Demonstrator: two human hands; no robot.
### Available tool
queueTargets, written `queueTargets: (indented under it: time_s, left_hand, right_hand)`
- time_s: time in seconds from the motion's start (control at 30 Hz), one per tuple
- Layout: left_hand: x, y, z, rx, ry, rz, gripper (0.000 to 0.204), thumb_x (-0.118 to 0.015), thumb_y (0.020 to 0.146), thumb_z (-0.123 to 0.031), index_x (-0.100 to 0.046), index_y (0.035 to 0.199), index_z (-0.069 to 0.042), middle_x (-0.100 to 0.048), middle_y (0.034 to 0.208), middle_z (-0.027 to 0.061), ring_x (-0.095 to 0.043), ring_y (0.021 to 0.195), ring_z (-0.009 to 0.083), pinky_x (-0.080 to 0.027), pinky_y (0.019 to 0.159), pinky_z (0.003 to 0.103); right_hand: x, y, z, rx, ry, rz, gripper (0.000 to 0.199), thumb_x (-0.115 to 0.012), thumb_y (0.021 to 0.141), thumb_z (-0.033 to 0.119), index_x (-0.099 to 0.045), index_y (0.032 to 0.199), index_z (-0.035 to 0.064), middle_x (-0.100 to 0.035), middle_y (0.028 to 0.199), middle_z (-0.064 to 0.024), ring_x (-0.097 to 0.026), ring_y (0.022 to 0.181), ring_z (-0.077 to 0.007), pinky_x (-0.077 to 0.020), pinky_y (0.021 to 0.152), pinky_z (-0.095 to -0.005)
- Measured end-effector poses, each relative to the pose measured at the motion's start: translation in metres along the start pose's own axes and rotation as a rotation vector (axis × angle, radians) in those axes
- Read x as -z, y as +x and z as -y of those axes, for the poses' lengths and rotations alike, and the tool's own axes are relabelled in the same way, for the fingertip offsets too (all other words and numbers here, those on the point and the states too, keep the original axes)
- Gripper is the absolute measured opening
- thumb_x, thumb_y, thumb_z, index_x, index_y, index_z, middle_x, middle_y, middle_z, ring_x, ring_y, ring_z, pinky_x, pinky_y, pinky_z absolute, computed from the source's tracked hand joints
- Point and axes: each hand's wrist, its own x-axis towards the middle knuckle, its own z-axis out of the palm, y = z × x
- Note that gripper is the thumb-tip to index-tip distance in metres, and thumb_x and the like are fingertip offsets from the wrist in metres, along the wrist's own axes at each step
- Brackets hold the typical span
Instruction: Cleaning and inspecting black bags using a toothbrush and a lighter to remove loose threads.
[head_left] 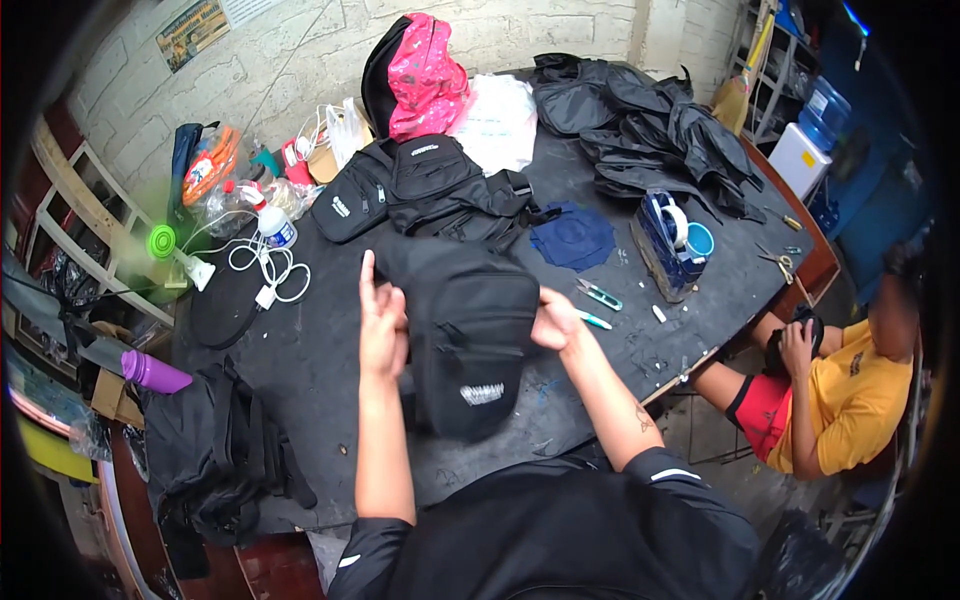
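Note:
A small black zippered bag point(470, 345) with a front pocket and a pale label patch is held up in front of me, slightly blurred. My right hand point(556, 320) grips its right edge, thumb toward the front. At the bag's left side, my left hand point(382, 330) has its index finger stretched upward and the other fingers curled against the edge; part of that contact is hidden. Just beyond lie more black bags point(425, 185) with zips and straps. To the right, a dark blue cloth piece point(572, 236) lies near green-handled thread snips point(599, 295) and a teal-and-white pen-like tool point(594, 320).
A blue tool caddy point(664, 245), a black material pile point(650, 125) and scissors point(780, 263) occupy the table's right side. White cables point(265, 275), a spray bottle point(274, 220) and a green fan point(160, 240) are left. A seated person in yellow point(850, 400) is at right.

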Motion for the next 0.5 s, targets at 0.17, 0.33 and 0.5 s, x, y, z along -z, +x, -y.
queueTargets:
  time_s: [0.17,0.33,0.5]
  left_hand:
    - [-0.06,0.005,-0.012,-0.724,0.928,-0.009,0.036,-0.06,0.079,-0.005,-0.057,0.115,-0.006,-0.057,0.101,0.0087,-0.054,0.094,0.0218,-0.043,0.084,0.032]
    - [-0.094,0.013,-0.005,-0.661,1.885,0.436,0.034,-0.066,0.066,-0.008,-0.058,0.099,-0.003,-0.053,0.087,0.0107,-0.054,0.083,0.0253,-0.041,0.074,0.034]
    - [-0.072,0.037,-0.025,-0.742,1.696,0.331,0.006,-0.065,0.064,-0.006,-0.063,0.068,-0.001,-0.055,0.068,0.0121,-0.058,0.065,0.0299,-0.045,0.059,0.038]
  right_hand:
    - [-0.04,-0.009,0.019,0.14,-0.3,0.064,0.014,-0.062,0.085,0.019,-0.053,0.092,0.0099,-0.055,0.078,-0.001,-0.05,0.067,-0.01,-0.0431,0.064,-0.0263]
    - [-0.079,0.01,0.009,0.334,-0.396,-0.05,0.019,-0.059,0.081,0.005,-0.051,0.098,0.002,-0.059,0.077,-0.0058,-0.056,0.068,-0.0114,-0.0455,0.056,-0.024]
    - [-0.08,-0.007,0.01,0.739,-0.741,-0.039,0.026,-0.056,0.09,0.029,-0.051,0.098,0.0047,-0.054,0.07,0.0009,-0.05,0.063,-0.006,-0.0394,0.06,-0.0196]
